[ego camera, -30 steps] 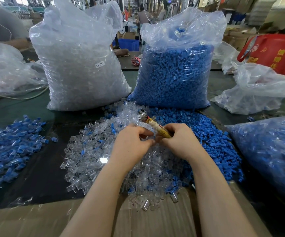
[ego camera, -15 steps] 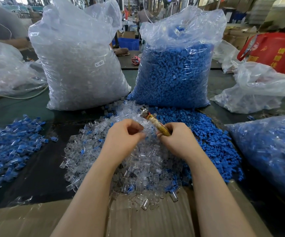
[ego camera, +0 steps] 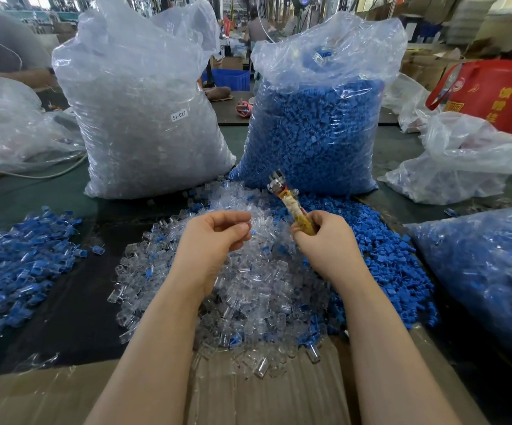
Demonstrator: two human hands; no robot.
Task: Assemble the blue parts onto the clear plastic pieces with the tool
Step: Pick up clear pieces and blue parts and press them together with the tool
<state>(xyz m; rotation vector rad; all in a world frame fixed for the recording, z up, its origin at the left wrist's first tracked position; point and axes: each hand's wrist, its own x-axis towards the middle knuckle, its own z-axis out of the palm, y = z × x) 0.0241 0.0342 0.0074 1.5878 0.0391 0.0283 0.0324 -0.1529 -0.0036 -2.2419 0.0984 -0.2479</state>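
bg: factory hall, daylit | dark green bench [ego camera: 18, 194] | blue crate [ego camera: 227, 78] (far back)

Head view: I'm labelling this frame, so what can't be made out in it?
- Left hand: curled fingers hide whatever it pinches.
- Tool: lower handle buried in the right hand; its metal tip is too small to read.
- Red bag: print cut off by the right edge.
- Background workshop: blurred.
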